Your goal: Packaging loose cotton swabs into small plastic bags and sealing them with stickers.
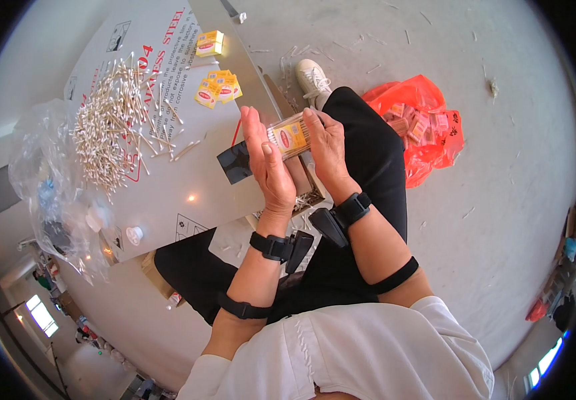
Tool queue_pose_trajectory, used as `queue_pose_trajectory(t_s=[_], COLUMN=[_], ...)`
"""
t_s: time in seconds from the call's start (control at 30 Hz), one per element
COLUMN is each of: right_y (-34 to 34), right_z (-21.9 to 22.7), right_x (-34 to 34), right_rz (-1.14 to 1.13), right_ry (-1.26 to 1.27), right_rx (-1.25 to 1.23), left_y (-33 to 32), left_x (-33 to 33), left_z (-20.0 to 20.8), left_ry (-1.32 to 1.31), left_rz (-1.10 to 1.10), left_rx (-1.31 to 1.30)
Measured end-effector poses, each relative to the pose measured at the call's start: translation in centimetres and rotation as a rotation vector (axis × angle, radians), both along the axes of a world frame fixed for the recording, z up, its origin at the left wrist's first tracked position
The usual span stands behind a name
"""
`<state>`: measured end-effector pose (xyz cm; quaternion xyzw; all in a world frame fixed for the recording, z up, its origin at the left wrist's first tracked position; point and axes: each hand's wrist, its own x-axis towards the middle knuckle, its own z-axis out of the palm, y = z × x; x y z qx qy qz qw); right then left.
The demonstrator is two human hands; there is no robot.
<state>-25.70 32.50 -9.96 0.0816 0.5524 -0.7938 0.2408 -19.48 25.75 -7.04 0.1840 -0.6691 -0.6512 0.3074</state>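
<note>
A clear pack of cotton swabs (289,137) with a yellow and red label is held between my two palms, above the near right edge of the table. My left hand (269,163) presses one end of it with its fingers straight and held together. At the other end my right hand (329,152) grips with the thumb up along the pack and the fingers mostly hidden behind. Left of my hands, a big loose heap of cotton swabs (111,123) lies on the table. Yellow label cards (218,88) lie fanned out beyond my left hand, with a yellow stack (209,43) farther back.
The table (168,193) has a printed protective film. A dark block (235,163) sits at its edge; below my hands is an open box (311,195) with swabs. Clear plastic bags (51,187) lie left. A red bag (428,127) of packs stands on the floor, right.
</note>
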Motion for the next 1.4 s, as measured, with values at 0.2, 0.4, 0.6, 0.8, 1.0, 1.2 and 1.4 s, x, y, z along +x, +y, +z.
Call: queue_pose_trajectory(t_s=[0.2, 0.4, 0.6, 0.8, 1.0, 1.2, 1.4], right_y=[0.4, 0.6, 0.8, 0.9, 0.6, 0.4, 0.2], right_z=[-0.1, 1.0, 0.3, -0.5, -2.0, -1.1, -1.2], right_x=[-0.1, -0.2, -0.2, -0.7, -1.5, -1.4, -1.3], right_rz=[0.027, -0.009, -0.053, -0.062, -0.035, -0.013, -0.048], right_ry=[0.03, 0.02, -0.044, -0.275, -0.428, -0.385, -0.131], right_rx=[0.046, 0.036, 0.015, -0.221, -0.331, -0.28, -0.136], left_y=[-0.4, -0.5, -1.0, -1.2, -1.2, -1.4, -1.0], left_x=[0.1, 0.8, 1.3, 1.3, 1.2, 1.4, 0.9], left_z=[0.0, 0.7, 0.5, 0.3, 0.2, 0.2, 0.2], left_ry=[0.021, 0.026, -0.044, -0.078, -0.077, -0.069, 0.043], left_rz=[-0.066, 0.022, 0.086, 0.07, 0.042, 0.039, 0.02], left_rx=[0.023, 0.05, 0.014, -0.033, -0.04, -0.023, 0.122])
